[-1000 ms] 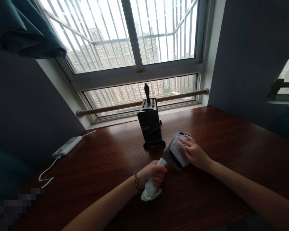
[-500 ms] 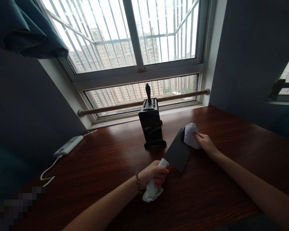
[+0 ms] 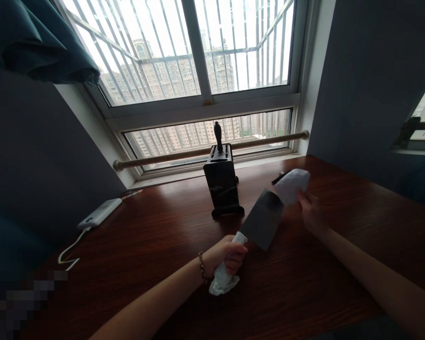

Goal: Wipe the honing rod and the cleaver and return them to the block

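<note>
A cleaver (image 3: 264, 219) with a broad grey blade points away from me and to the right. My left hand (image 3: 230, 255) is closed round its handle, which is wrapped in white plastic or paper (image 3: 224, 282) that bulges out below the fist. To the right, my right hand (image 3: 310, 208) pinches a crumpled white cloth-like piece (image 3: 292, 185) with a dark edge. This piece is just beyond the blade's far corner; whether they touch I cannot tell. Motion blurs the right hand slightly.
A black knife block (image 3: 221, 186) with one dark-handled tool upright in it stands on the brown wooden table (image 3: 163, 226), near the window. At the left lies a white power bank (image 3: 99, 213) with a cable. A rail (image 3: 170, 157) crosses the window.
My right hand has moved the white piece away from the blade, toward the right and back, uncovering the blade's far end. My left hand and the cleaver have barely moved.
</note>
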Demonstrator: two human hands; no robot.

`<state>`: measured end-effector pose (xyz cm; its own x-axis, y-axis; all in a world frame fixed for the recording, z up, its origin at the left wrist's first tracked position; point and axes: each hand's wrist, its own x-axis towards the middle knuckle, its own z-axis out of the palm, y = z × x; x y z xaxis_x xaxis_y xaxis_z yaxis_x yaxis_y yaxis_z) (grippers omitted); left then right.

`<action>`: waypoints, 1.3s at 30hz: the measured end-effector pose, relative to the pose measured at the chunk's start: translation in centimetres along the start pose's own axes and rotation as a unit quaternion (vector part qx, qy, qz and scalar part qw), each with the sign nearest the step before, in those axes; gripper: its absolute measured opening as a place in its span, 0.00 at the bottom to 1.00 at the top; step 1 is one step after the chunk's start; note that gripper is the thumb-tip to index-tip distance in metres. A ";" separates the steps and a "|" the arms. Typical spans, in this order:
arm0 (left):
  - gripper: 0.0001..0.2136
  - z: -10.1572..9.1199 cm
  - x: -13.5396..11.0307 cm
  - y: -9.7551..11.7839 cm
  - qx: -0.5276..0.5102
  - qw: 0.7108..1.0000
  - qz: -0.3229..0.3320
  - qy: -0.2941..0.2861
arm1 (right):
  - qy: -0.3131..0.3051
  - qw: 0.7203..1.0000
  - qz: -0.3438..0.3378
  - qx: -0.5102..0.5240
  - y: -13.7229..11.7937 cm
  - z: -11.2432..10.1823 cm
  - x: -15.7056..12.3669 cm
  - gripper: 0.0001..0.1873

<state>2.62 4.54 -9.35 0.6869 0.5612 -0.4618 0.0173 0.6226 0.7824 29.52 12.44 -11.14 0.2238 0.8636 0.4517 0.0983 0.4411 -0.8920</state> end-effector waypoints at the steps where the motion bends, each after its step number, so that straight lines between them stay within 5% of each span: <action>1: 0.12 -0.1 0.0 -0.1 0.002 1.000 0.001 0.003 | -0.068 0.997 -0.017 -0.006 -0.7 0.6 -0.8 0.17; 3: 0.12 -0.2 0.2 -0.3 0.009 1.000 0.003 0.011 | -0.234 0.969 -0.082 -0.023 -2.2 1.8 -2.4 0.13; 5: 0.11 -0.4 0.3 -0.4 0.014 1.000 0.002 0.015 | -0.414 0.886 -0.195 -0.073 -3.5 2.9 -3.6 0.14; 7: 0.10 -0.4 0.4 -0.4 0.013 1.000 -0.002 0.015 | -0.492 0.821 -0.262 -0.120 -4.3 3.5 -4.3 0.17; 16: 0.11 -0.1 0.1 -0.3 0.018 1.000 0.003 0.019 | -0.298 0.868 -0.281 -0.281 -1.5 2.7 -3.1 0.21; 24: 0.08 -0.3 0.4 -0.5 0.037 0.999 0.014 0.030 | -0.446 0.781 -0.349 -0.264 -4.4 3.9 -5.3 0.21; 32: 0.12 0.2 0.0 -0.4 0.047 0.998 0.002 0.028 | -0.228 0.846 -0.288 -0.387 -1.4 2.9 -3.4 0.22; 34: 0.12 0.2 0.0 -0.3 0.047 0.999 0.002 0.025 | -0.250 0.837 -0.297 -0.386 -1.5 3.0 -3.6 0.23; 39: 0.12 0.1 0.2 -0.3 0.062 0.997 0.008 0.038 | -0.428 0.765 -0.364 -0.314 -3.8 4.1 -5.5 0.24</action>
<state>2.77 4.39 -9.67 0.6308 0.6137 -0.4749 0.0996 0.5429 0.8339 23.95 7.05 -10.15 -0.8035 0.4063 0.4351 0.4013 0.9095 -0.1083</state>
